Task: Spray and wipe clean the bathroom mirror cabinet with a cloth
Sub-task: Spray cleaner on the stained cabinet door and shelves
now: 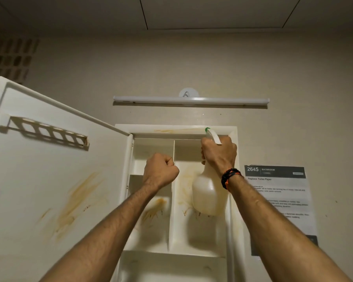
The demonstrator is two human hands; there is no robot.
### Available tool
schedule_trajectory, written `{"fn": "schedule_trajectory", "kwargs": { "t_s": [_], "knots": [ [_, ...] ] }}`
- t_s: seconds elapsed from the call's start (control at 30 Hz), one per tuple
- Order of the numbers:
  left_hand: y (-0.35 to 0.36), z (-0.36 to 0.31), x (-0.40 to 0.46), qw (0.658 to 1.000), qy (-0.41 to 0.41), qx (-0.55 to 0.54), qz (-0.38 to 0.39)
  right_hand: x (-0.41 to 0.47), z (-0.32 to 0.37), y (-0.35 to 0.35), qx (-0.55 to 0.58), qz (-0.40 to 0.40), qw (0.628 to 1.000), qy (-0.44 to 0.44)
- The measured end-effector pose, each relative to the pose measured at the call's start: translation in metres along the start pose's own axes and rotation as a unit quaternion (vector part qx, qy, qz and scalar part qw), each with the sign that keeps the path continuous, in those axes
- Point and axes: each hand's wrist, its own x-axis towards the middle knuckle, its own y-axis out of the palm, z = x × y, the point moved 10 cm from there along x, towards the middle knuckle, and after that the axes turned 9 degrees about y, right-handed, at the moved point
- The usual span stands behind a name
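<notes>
With the cabinet point(231, 200) door point(49, 180) swung open to the left, the right hand point(219, 154) grips the spray bottle point(207, 194) by its neck, green nozzle raised toward the stained upper frame, evidently for spraying there. The left hand point(161, 171), a closed fist holding nothing, hovers before the divider point(172, 200). No cloth is visible.
</notes>
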Motion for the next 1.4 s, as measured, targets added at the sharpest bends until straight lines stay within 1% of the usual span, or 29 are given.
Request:
{"fn": "schedule_trajectory", "kwargs": {
  "t_s": [0.07, 0.27, 0.43, 0.63, 0.73, 0.8, 0.9, 1.1, 1.17, 1.23, 1.4],
  "knots": [
    [0.004, -0.003, -0.002, 1.0, -0.002, 0.0, 0.002, -0.001, 0.0, -0.005, -0.004, 0.002, 1.0, -0.001],
    [-0.002, 0.006, -0.016, 0.999, -0.032, 0.02, -0.004, -0.015, -0.023, 0.008, 0.043, 0.107, 0.993, 0.035],
    [-0.009, 0.016, -0.047, 0.998, -0.049, 0.044, -0.012, -0.052, -0.06, 0.025, 0.071, 0.174, 0.979, 0.074],
    [-0.006, 0.046, -0.103, 0.991, -0.124, 0.051, 0.011, -0.103, -0.099, 0.047, 0.071, 0.221, 0.968, 0.094],
    [-0.005, 0.06, -0.14, 0.983, -0.18, 0.023, 0.018, -0.127, -0.118, 0.057, 0.075, 0.241, 0.962, 0.102],
    [-0.005, 0.067, -0.168, 0.976, -0.216, -0.008, 0.034, -0.145, -0.132, 0.065, 0.082, 0.26, 0.955, 0.118],
    [-0.005, 0.068, -0.211, 0.965, -0.247, -0.047, 0.069, -0.172, -0.149, 0.075, 0.092, 0.289, 0.944, 0.13],
    [-0.01, 0.074, -0.301, 0.929, -0.312, -0.085, 0.179, -0.234, -0.154, 0.089, 0.119, 0.327, 0.928, 0.129],
    [-0.019, 0.076, -0.331, 0.922, -0.318, -0.077, 0.205, -0.264, -0.154, 0.095, 0.119, 0.342, 0.923, 0.127],
    [-0.036, 0.079, -0.362, 0.92, -0.324, -0.06, 0.214, -0.301, -0.155, 0.104, 0.122, 0.361, 0.914, 0.142],
    [-0.079, 0.09, -0.421, 0.914, -0.326, -0.021, 0.241, -0.385, -0.155, 0.116, 0.158, 0.372, 0.897, 0.177]
  ]
}}
